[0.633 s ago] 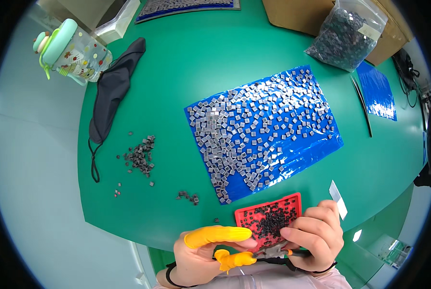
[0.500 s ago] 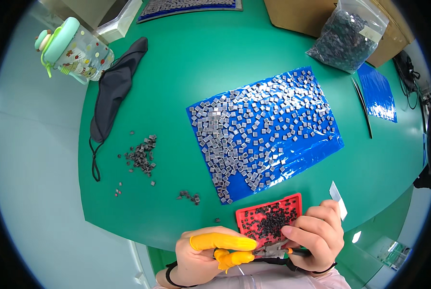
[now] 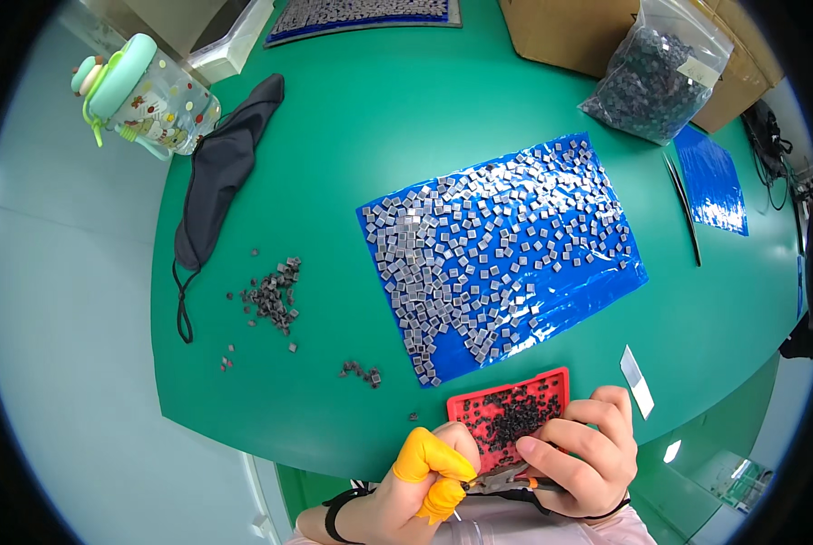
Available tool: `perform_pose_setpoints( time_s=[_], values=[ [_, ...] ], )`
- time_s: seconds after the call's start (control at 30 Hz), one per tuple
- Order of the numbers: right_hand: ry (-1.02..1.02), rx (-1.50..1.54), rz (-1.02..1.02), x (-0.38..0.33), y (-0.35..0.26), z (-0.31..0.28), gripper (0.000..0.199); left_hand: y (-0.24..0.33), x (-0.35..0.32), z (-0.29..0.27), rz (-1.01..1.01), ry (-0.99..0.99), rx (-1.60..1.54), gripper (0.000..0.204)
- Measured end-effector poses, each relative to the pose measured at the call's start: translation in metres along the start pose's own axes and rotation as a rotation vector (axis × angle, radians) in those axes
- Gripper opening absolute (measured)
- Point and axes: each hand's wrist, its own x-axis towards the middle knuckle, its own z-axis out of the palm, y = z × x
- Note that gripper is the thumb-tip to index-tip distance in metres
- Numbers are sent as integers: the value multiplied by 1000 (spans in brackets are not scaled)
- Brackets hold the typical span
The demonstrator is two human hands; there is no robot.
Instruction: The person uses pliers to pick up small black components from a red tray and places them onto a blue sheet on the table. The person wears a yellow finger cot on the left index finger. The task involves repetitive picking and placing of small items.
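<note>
Yellow finger cots cover the thumb and forefinger of my left hand (image 3: 424, 477), which pinch together at the jaws of a pair of small pliers (image 3: 502, 478). A tiny dark piece (image 3: 465, 486) shows at those fingertips; its kind is too small to make out. My right hand (image 3: 588, 454) is wrapped round the pliers' orange and black handles. Both hands are at the near edge of a red tray (image 3: 508, 385), with many small black parts (image 3: 518, 420) inside it. Beyond the tray, a blue film sheet (image 3: 597, 286) carries rows and scatters of small grey square pieces (image 3: 415, 272).
Loose dark pieces (image 3: 275, 298) lie in a pile to the left, with a smaller cluster (image 3: 363, 373) nearer. Around the table are a black mask (image 3: 216, 186), a bottle (image 3: 166, 100), a filled clear bag (image 3: 656, 82), tweezers (image 3: 683, 211) and a white card (image 3: 636, 381).
My left hand has turned, its covered fingers curling into a tighter pinch at the pliers. The right hand has shifted slightly left, away from the white card. The whole view has shifted slightly.
</note>
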Motion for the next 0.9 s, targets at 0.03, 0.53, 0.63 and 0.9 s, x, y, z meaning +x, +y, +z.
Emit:
perform_pose_setpoints(
  time_s=[0.03,0.53,0.63,0.9],
  values=[
    [13,-5,0,-1,0,0,44,-2,0,-1,-1,-11,10,22],
    [76,0,96,-3,3,1,53,11,-5,3,-70,266,-21,17],
    [67,37,89,-1,1,0,53,20,1,-1,-96,223,104,11],
    [65,80,77,-2,3,2,54,22,-6,-8,-288,204,244,21]
  ],
)
